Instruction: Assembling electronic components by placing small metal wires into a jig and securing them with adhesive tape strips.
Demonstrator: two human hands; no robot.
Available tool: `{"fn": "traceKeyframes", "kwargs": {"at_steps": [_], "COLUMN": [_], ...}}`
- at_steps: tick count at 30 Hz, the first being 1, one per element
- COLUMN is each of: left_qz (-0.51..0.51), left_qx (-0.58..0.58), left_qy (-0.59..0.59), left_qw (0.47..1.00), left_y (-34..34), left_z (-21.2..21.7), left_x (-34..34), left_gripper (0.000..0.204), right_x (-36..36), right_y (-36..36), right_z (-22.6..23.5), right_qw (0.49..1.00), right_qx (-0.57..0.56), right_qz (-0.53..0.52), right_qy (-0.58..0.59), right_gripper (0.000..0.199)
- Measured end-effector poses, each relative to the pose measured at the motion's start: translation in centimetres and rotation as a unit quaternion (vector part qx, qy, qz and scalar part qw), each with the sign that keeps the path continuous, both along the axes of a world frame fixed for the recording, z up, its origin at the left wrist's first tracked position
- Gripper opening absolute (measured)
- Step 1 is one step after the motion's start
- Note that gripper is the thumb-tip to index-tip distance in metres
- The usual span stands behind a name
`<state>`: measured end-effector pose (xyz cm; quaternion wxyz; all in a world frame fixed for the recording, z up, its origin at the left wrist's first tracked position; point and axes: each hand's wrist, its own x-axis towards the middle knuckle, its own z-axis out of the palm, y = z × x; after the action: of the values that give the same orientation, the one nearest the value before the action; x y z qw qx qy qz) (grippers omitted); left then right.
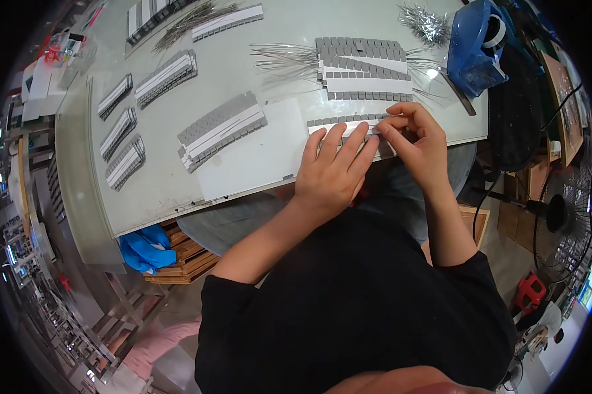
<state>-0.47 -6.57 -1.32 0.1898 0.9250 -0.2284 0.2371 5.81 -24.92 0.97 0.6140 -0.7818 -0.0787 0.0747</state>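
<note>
Left hand [332,172] lies flat, fingers spread, pressing a strip of small grey blocks on white backing [339,123] at the near edge of the pale table [178,190]. Right hand [417,138] pinches the strip's right end between thumb and fingertips, possibly lifting a white tape. Beyond: a stacked pile of similar strips [365,69] over thin wires [279,60]; farther right, a blue tape dispenser [477,46].

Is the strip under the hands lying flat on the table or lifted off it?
Flat. The grey-and-white strip lies along the table; the left hand presses on it, and the right hand pinches at its right part.
</note>
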Motion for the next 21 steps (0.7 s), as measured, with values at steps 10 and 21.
{"fn": "traceKeyframes", "kwargs": {"at_steps": [10,21], "left_qz": [0.008,0.009], "left_qx": [0.014,0.017], "left_qy": [0.004,-0.001], "left_qw": [1.0,1.0], "left_y": [0.2,-0.1], "left_z": [0.0,0.4], "left_x": [0.0,0.0], "left_gripper": [0.047,0.046], "right_x": [1.0,1.2], "right_y": [-1.5,-1.2], "right_z": [2.3,1.9], "right_qw": [0.987,0.992], "right_qx": [0.097,0.024], "right_qz": [0.041,0.083], "right_qy": [0.121,0.096], "right_gripper": [0.024,0.022]}}
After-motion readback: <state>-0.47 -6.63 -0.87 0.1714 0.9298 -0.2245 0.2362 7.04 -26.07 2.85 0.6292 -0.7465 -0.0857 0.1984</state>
